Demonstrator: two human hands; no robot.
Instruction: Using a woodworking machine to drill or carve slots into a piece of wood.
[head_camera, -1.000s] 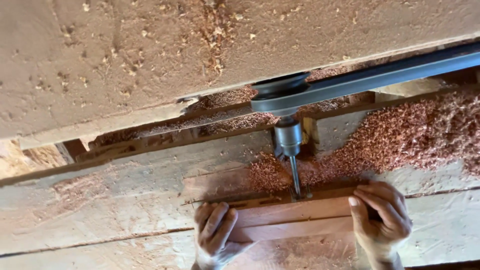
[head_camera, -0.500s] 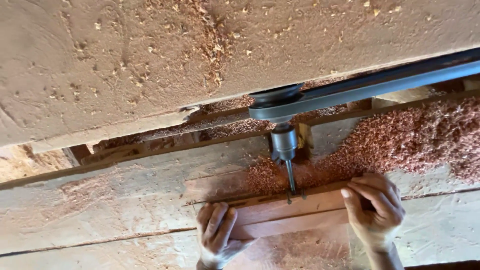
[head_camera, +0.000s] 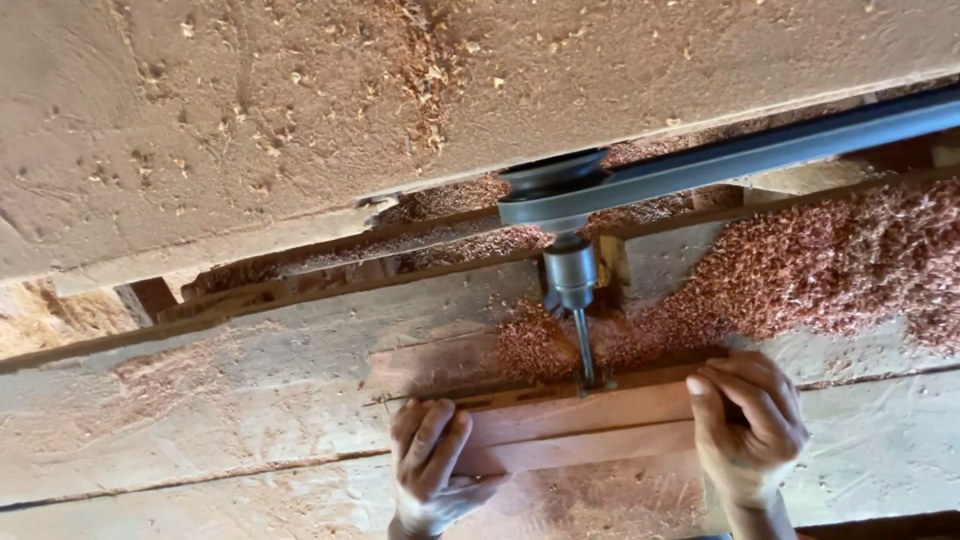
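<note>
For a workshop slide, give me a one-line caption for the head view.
Both hands, left hand and right hand, press a wooden block against a belt-driven drill bit amid sawdust.

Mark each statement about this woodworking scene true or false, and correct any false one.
1. Both hands grip the wooden block. True.
2. The drill bit meets the block's far edge. True.
3. The left hand rests on the belt. False: it holds the block's left end; the belt runs above, apart from both hands.
4. The shavings are heaped mostly left of the bit. False: the big heap lies to its right.
5. The right hand holds the block's right end. True.
</note>
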